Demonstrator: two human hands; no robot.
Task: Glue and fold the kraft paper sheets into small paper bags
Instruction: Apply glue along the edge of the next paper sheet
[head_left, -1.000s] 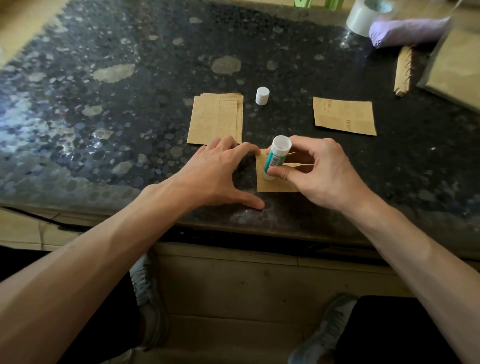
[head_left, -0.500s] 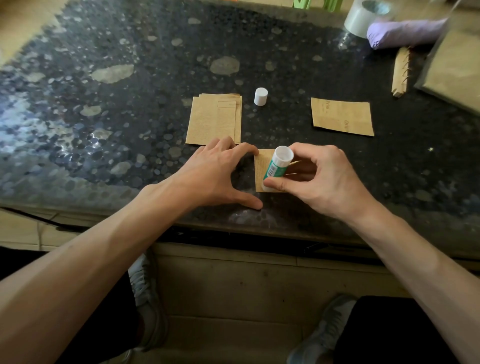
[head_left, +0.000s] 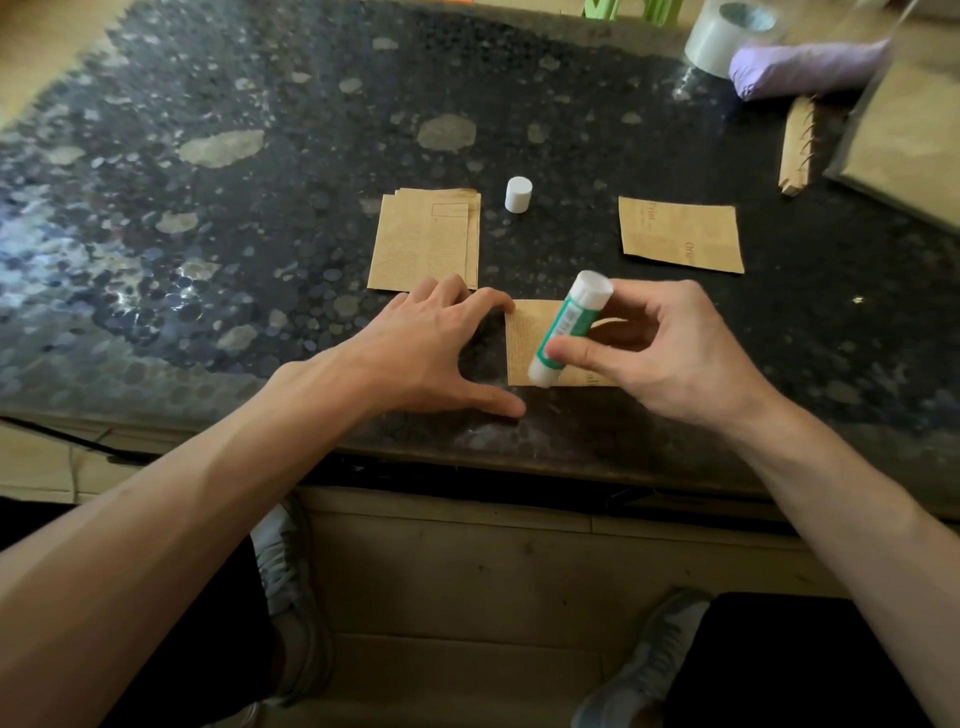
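The small brown kraft paper sheet (head_left: 524, 345) lies near the front edge of the dark speckled counter (head_left: 260, 270), touched at one corner by the open, spread left hand (head_left: 415, 353), so the green-and-white glue stick (head_left: 569, 327) gripped in the fingers (head_left: 636, 299) of the right hand (head_left: 670, 358) may, I judge, drag or wrinkle it.

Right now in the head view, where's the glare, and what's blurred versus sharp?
Head view: pale glare washes out the dark speckled stone tabletop at left; the clear tape roll and purple cloth bundle at the far right are smeared soft; the green-and-white glue stick and small kraft paper sheet at centre are sharp.
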